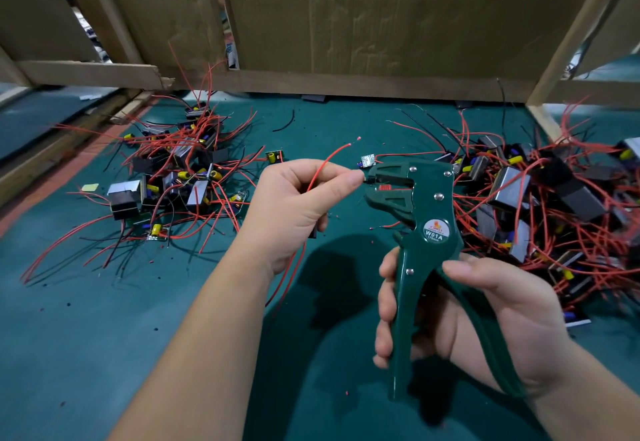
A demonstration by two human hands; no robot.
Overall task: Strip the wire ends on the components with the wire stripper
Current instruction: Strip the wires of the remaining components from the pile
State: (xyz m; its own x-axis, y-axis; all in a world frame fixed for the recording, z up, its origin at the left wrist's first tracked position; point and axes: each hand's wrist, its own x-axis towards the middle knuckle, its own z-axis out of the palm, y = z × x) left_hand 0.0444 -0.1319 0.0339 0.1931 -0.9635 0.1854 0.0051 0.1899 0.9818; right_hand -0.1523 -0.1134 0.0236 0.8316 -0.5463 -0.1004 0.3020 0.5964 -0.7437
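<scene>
Right hand [485, 309]: gripping both handles of the wire stripper [426, 212], holding it upright.
Left hand [294, 205]: pinching a red wire [325, 163], touching a dark tip [365, 181] to the stripper's head.
Components: lying tangled in a left pile [173, 177] and a right pile [540, 205] on the green mat [104, 319].

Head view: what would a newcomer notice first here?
The green stripper stands upright at centre in the right hand, while the left hand pinches a red wire at its mouth. Tangled red-wired components lie on the mat in a left heap and a right heap.
</scene>
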